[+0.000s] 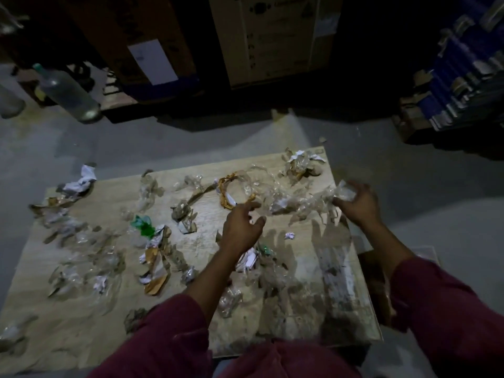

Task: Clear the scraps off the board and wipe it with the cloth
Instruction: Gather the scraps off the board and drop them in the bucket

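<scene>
A pale wooden board (90, 317) lies on the floor, strewn with several scraps: clear plastic film, torn paper, brown cardboard bits (156, 282), a green piece (143, 226) and a golden-brown tape ring (231, 193). My right hand (357, 200) grips a bunch of clear plastic film (342, 190) near the board's right edge. Over the middle of the board, just below the tape ring, my left hand (241, 226) hovers with fingers loosely spread, holding nothing. No cloth shows anywhere.
Grey concrete floor surrounds the board. Two clear bottles (68, 94) lie at the far left. Large cardboard boxes (272, 36) stand behind the board, and a stack of blue-and-white items (458, 77) stands at the far right. The scene is dim.
</scene>
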`<state>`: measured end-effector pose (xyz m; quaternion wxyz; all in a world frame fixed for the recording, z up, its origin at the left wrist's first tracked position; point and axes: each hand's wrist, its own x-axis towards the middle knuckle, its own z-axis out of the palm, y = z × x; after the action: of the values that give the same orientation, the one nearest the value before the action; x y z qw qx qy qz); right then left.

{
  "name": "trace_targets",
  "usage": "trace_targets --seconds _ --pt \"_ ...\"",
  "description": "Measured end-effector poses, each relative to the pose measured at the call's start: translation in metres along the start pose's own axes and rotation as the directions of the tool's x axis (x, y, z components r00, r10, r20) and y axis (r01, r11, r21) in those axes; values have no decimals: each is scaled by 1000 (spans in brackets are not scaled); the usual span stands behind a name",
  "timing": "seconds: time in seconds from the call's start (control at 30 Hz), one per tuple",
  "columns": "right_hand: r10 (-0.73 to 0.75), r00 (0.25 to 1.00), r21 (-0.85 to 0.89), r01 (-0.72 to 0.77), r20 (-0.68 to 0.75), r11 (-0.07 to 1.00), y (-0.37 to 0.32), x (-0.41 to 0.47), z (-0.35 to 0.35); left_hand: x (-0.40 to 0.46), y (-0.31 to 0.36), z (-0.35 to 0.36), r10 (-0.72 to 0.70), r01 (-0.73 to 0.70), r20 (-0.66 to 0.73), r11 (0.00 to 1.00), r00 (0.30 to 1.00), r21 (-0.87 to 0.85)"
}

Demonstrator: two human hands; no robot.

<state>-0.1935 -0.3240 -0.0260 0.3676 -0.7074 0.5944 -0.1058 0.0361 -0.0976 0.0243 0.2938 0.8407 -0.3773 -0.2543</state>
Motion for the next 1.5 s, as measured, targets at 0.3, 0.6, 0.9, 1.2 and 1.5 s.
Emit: trace_targets --seconds 0.3,0.6,0.9,1.2,1.5 --pt "111 989 -146 -96 97 985 -27 18 88 99 0 5 31 -98 248 960 968 262" --pt "-71 949 -8 77 308 997 -80 -71 151 89 -54 2 -31 -73 398 967 917 244" --pt "-42 991 124 26 126 992 -88 -60 125 63 -89 -40 -3 -72 403 983 915 171" --pt "49 950 84 -78 308 993 -99 9 101 116 -62 -39 16 -41 124 979 992 201" --pt "99 995 86 -99 -1 991 -111 141 94 170 -99 -58 -186 152 60 918 981 367"
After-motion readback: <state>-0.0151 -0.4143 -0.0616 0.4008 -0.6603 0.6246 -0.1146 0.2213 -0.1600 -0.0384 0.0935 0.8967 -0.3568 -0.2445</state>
